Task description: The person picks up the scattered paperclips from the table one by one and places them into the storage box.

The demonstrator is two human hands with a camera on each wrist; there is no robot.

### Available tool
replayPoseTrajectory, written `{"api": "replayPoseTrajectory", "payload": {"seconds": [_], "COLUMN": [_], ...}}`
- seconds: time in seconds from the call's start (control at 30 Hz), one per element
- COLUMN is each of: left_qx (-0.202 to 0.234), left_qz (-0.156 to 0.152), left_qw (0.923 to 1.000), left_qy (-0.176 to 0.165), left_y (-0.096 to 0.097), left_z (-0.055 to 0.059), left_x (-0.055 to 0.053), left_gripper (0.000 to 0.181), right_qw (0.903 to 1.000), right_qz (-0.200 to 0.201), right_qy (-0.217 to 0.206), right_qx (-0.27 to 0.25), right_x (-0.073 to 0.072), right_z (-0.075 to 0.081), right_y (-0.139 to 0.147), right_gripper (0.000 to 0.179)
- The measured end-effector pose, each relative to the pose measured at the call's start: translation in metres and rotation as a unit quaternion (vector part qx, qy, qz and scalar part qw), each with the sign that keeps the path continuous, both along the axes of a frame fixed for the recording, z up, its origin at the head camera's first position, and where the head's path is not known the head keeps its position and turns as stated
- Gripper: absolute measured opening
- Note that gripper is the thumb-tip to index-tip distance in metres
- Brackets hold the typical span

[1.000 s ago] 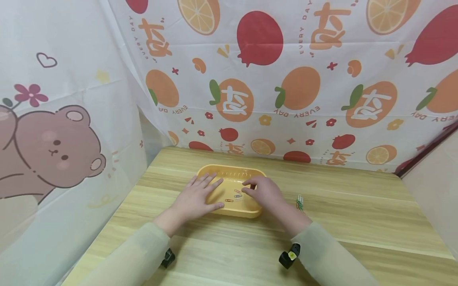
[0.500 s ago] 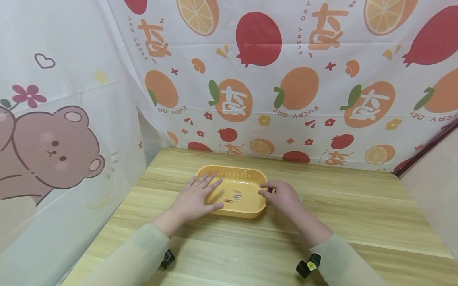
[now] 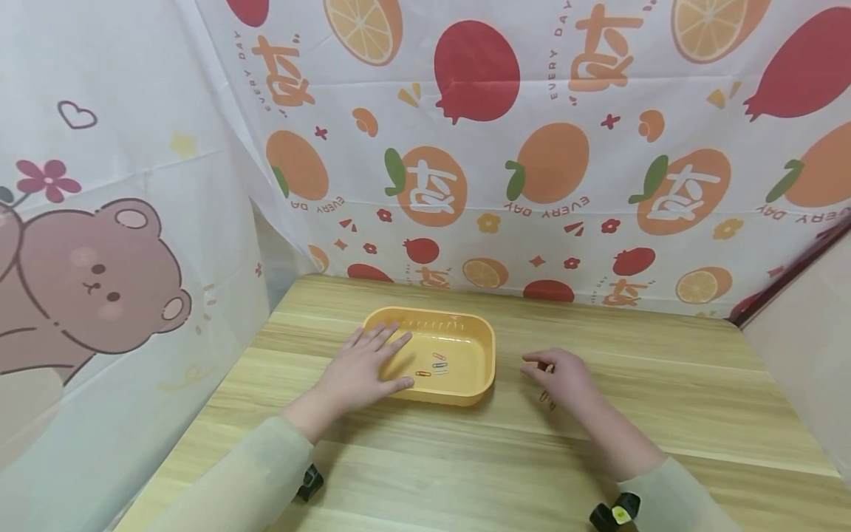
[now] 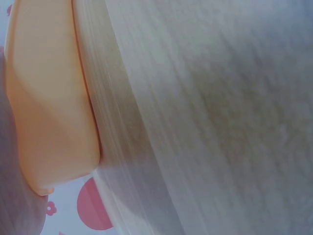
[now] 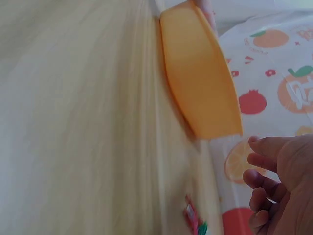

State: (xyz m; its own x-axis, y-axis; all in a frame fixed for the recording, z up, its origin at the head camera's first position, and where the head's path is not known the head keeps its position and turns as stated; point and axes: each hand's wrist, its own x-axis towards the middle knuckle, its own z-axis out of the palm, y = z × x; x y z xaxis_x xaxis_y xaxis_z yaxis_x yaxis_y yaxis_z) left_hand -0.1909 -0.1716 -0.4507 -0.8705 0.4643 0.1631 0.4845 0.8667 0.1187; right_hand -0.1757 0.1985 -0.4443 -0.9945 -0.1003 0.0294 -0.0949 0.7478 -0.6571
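My left hand point(image 3: 359, 369) lies with spread fingers over the left end of a shallow yellow tray point(image 3: 442, 397), thumb along the front rim. Several paper clips are on the tray's floor, among them a red one point(image 3: 423, 374) and a blue one point(image 3: 439, 365). To the right of the tray, my right hand point(image 3: 568, 380) hovers low over the table, fingers loosely bent and nothing visible between thumb and fingertips. Close under it lies a small group of loose paper clips point(image 3: 547, 400), partly covered by the hand; red and green ones point(image 5: 193, 218) show in the right wrist view.
The wood-grain table point(image 3: 425, 458) runs up to a fruit-print cloth point(image 3: 492, 170) hanging behind it. A white cloth with a bear print point(image 3: 106, 273) hangs at the left. In the left wrist view, the tray's side point(image 4: 54, 107) stands on the tabletop.
My right hand has moved from over the tray's right side out to the right, to the loose paper clips. The left hand stays on the tray, and the clips inside lie as before.
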Motion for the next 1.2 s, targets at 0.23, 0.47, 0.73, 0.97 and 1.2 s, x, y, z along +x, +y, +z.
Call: {"api": "replayPoseTrajectory", "payload": {"seconds": [0.23, 0.47, 0.73, 0.97, 1.2], "left_qx": [-0.006, -0.002, -0.003, 0.009, 0.010], "left_qz": [-0.005, -0.002, -0.005, -0.003, -0.001], "left_qw": [0.9999, 1.0000, 0.9999, 0.9999, 0.9999], "left_qy": [0.013, 0.006, 0.008, 0.004, 0.005], "left_y": [-0.001, -0.002, 0.000, 0.000, -0.001], "left_z": [-0.001, 0.000, 0.001, -0.001, -0.001], "left_x": [0.000, 0.000, -0.002, -0.001, 0.000], "left_gripper": [0.081, 0.081, 0.081, 0.082, 0.081], "right_qw": [0.9999, 0.9996, 0.9995, 0.9988, 0.9965], "right_qz": [0.001, -0.007, -0.005, 0.021, 0.040], "right_qy": [-0.008, -0.023, -0.006, 0.009, 0.019], "right_qx": [0.008, 0.011, 0.032, 0.043, 0.071], "right_x": [0.011, 0.017, 0.019, 0.022, 0.026], "right_z": [-0.011, -0.017, -0.022, -0.029, -0.035], "right_y": [0.025, 0.037, 0.044, 0.053, 0.061], "right_gripper": [0.032, 0.032, 0.029, 0.024, 0.020]}}
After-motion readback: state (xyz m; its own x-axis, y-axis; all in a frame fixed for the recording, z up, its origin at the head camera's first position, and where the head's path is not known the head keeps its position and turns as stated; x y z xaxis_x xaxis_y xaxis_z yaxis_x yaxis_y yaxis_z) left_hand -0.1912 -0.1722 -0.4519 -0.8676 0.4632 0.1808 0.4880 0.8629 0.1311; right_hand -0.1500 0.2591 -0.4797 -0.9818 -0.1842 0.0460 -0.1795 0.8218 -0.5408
